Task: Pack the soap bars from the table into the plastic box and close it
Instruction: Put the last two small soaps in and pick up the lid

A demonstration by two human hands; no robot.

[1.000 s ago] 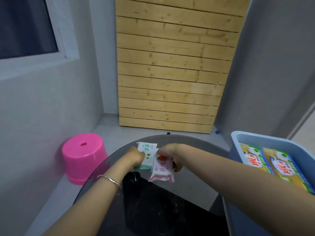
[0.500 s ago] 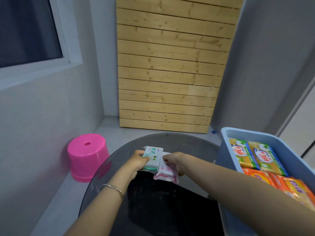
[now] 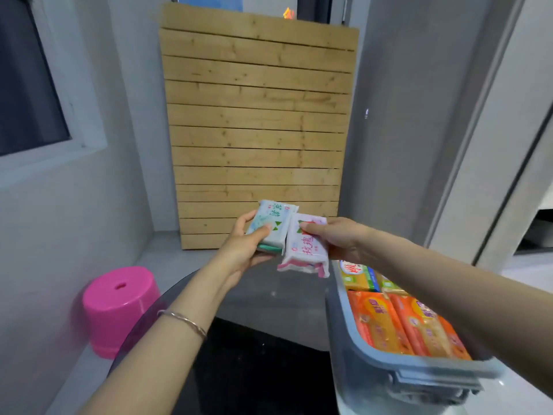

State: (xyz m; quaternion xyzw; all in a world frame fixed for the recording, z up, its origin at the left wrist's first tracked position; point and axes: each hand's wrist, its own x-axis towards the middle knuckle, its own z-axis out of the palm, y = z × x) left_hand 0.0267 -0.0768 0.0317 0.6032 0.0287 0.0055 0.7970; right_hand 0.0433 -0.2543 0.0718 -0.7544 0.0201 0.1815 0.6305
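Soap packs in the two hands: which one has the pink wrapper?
The pink-edged pack, gripped by the right hand, with red lettering. The green-edged pack held in the left hand is white with green print.

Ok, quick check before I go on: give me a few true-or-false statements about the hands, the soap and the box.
1. The left hand holds a green-and-white soap pack. True.
2. The right hand is empty. False: it pinches a pink-and-white soap pack.
3. The plastic box is shut with a lid. False: it stands open, with orange soap bars and yellow soap bars showing inside.
4. A pink stool stands on the floor to the left of the table. True.
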